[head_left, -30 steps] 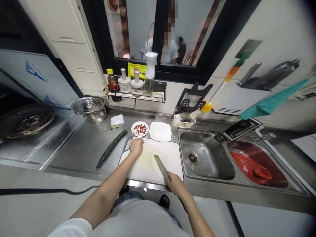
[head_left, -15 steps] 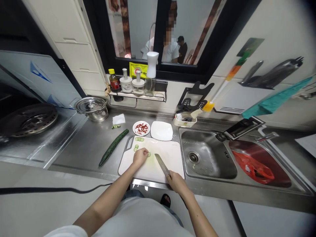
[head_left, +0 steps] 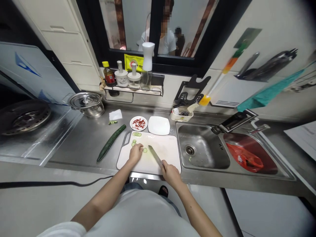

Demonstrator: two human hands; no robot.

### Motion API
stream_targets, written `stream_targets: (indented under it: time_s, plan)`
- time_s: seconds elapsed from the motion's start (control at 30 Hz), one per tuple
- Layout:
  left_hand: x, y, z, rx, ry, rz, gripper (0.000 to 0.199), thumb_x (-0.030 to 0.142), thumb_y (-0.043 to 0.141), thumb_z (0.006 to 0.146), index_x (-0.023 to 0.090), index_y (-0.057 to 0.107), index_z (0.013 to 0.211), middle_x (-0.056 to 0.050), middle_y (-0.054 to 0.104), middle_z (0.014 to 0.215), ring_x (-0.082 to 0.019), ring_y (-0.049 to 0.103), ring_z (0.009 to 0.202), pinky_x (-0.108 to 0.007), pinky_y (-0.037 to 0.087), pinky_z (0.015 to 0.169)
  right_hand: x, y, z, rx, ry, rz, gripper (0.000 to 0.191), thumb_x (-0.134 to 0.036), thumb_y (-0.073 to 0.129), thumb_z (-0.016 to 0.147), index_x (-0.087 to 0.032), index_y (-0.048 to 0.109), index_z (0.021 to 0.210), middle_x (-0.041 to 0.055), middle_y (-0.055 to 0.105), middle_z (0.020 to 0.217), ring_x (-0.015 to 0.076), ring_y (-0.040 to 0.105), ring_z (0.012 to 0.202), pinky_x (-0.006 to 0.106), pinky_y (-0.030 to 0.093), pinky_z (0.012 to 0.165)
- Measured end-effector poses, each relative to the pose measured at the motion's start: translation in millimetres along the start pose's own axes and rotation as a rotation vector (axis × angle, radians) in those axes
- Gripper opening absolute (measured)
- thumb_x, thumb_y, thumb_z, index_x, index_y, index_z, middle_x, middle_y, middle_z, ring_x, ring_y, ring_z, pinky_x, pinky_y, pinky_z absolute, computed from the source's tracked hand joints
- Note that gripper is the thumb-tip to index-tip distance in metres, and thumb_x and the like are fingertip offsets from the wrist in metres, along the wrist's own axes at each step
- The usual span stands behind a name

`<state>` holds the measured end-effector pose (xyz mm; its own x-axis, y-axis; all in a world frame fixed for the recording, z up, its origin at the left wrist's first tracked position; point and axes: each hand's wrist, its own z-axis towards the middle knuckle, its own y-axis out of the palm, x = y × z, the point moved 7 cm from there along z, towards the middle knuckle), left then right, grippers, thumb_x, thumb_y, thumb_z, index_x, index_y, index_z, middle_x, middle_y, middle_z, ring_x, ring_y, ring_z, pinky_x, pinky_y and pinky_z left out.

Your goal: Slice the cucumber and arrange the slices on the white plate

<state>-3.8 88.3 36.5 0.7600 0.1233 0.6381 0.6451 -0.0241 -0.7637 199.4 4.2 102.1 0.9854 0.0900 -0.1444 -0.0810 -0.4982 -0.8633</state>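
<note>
My right hand (head_left: 171,171) is wrapped round the handle of a kitchen knife (head_left: 155,154), its blade slanting up and left over the white cutting board (head_left: 170,144). On the left half of the board is my left hand (head_left: 135,154), its fingers curled together; whatever they may hold is hidden. Just right of those fingertips lies a single cucumber slice (head_left: 145,150). More cucumber slices (head_left: 137,134) overlap in a short row at the board's upper left, with a small cluster of slices (head_left: 133,143) below. A long cucumber (head_left: 111,143) rests on the counter left of the board.
Behind the board stand a plate of chopped red pieces (head_left: 138,123) and a white square plate (head_left: 159,125). A double sink (head_left: 204,148) adjoins on the right. A lidded steel pot (head_left: 87,104) is at the back left, below a seasoning shelf (head_left: 134,89).
My view has shifted slightly. The single slice, at my left fingertips before, now shows a small gap from them. The knife stays in my right hand, its tip nearer that slice.
</note>
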Motion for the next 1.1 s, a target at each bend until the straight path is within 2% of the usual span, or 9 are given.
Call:
stream_targets:
  time_s: [0.2,0.73,1.1]
  plan:
    - [-5.2,4.2,3.6,0.012,-0.035,-0.005,0.017,0.018,0.055,0.082,0.018,0.067,0.095,-0.006,0.069,0.094,-0.019,0.061,0.09,-0.028,0.044,0.083,-10.6,6.9,0.7,0.012,-0.088,-0.073,0.027,-0.023,0.033,0.095,-0.021,0.051,0.115,0.0096,0.069,0.09,0.0204,0.064,0.084,0.026,0.035,0.064]
    - [-5.2,3.5,6.3,-0.044,-0.099,0.001,0.019,0.017,0.057,0.08,0.019,0.066,0.097,-0.006,0.068,0.094,-0.019,0.062,0.09,-0.027,0.044,0.081,-17.8,6.1,6.7,-0.056,-0.083,-0.094,0.029,-0.02,0.032,0.094,-0.02,0.05,0.116,0.0117,0.068,0.093,0.0205,0.064,0.087,0.027,0.039,0.068]
    - [-6.1,4.4,7.3,-0.046,-0.087,-0.003,0.018,0.017,0.058,0.081,0.018,0.066,0.097,-0.006,0.068,0.092,-0.019,0.061,0.09,-0.027,0.043,0.081,-18.6,8.4,6.0,-0.064,-0.117,-0.107,0.034,-0.013,0.033,0.09,-0.018,0.048,0.119,0.0132,0.068,0.092,0.0223,0.065,0.087,0.028,0.04,0.067]
